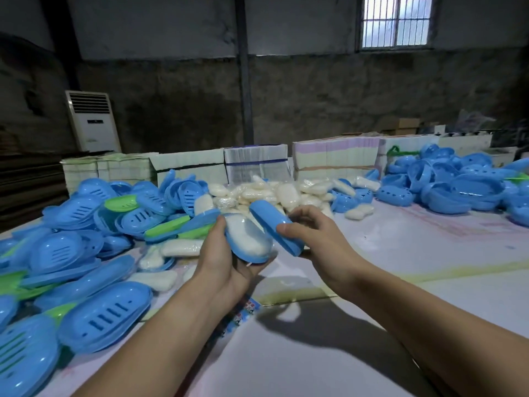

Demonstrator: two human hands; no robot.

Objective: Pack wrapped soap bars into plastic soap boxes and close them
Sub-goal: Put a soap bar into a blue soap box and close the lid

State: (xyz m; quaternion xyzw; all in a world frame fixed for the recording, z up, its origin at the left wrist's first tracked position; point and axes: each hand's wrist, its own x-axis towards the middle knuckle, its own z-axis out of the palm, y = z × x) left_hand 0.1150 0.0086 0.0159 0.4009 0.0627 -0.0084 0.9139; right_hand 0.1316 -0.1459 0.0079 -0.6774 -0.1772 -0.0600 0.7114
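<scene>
Fingers of your left hand (229, 267) curl under the blue tray (247, 242) and hold it from below, so the open side faces up. A wrapped soap (247, 234) lies inside it and can't fall out that way. Your right hand (317, 239) pinches the blue lid (274, 226) by its near end, thumb on top. The lid is tilted and sits just beside the tray — close, but not on it yet. Held like that, it looks ready to swing over the soap and press down.

Loose soaps (274, 193) are piled behind your hands, near enough to reach. More blue trays (94, 230) lie heaped on your left, and other blue box parts (458, 184) on your right. Both heaps rest on the table (400, 282) — one for each hand, I think.
</scene>
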